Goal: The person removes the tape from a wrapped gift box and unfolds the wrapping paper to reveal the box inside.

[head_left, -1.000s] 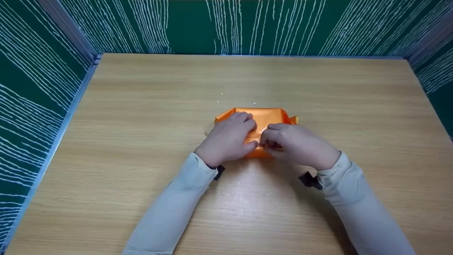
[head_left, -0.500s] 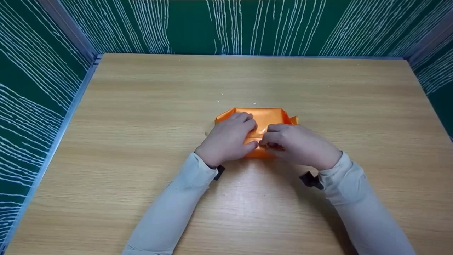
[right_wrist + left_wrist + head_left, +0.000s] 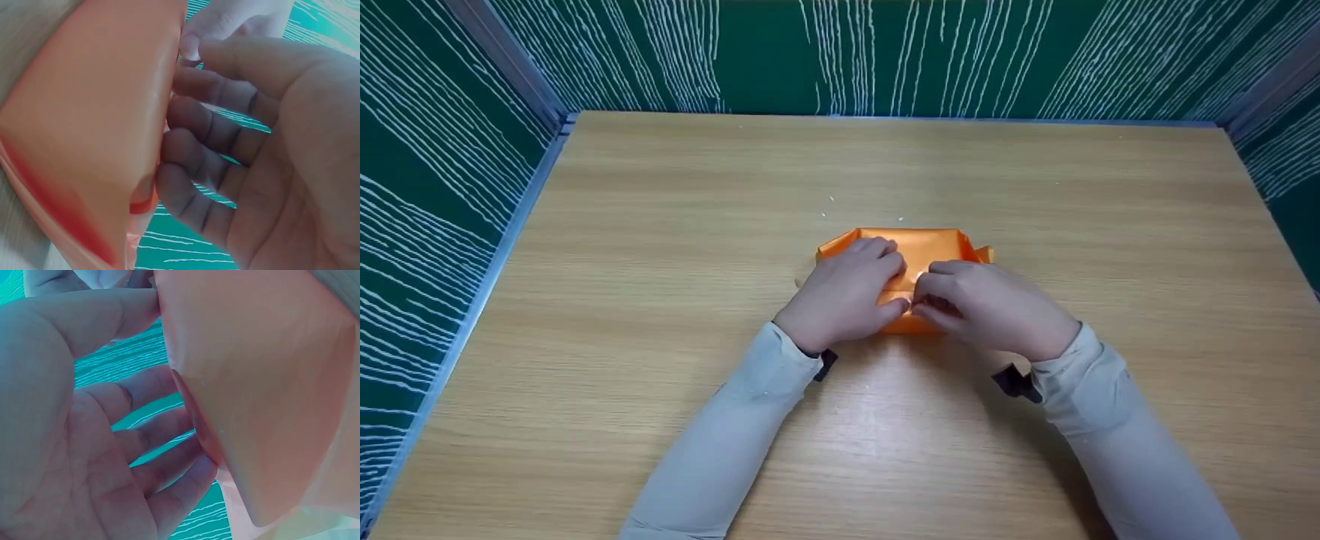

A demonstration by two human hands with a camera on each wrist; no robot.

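An orange paper-wrapped parcel (image 3: 930,246) lies on the table, with a crease or seam across its top and a folded flap (image 3: 984,254) jutting from its right end. My left hand (image 3: 840,296) rests on the left part of it, fingers spread and slightly bent in the left wrist view, thumb near the seam. My right hand (image 3: 997,307) touches the top right of the seam with bent fingers. Its thumb and forefinger come close together beside the left thumb. Whether they pinch something thin there cannot be made out.
The wooden table (image 3: 660,225) carries a few tiny white scraps (image 3: 901,219) beyond the parcel. Green walls (image 3: 765,56) with white lines stand at the back and both sides, edged in blue along the tabletop.
My right fingers and thumb have shifted slightly at the seam, moving a little back and forth. My left hand and the parcel have stayed in place.
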